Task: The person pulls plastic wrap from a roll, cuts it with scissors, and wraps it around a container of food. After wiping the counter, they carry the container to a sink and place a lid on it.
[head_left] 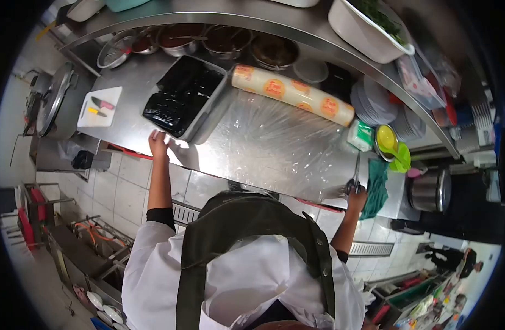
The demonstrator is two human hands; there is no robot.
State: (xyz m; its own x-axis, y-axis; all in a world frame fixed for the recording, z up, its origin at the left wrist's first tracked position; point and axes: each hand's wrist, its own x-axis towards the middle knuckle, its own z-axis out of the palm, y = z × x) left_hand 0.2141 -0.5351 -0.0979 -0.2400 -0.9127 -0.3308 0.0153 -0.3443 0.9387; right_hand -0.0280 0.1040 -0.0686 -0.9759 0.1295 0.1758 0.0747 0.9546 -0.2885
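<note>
Scissors with dark handles and slim metal blades are gripped by the right hand at the near right of the counter, while the left hand is held loosely spread near a tray.

The worktop is shiny metal, the film glossy plastic, the scissors apparently metal.

Two knives lie on a white board, plates stand stacked, and a tub holds greens.
</note>
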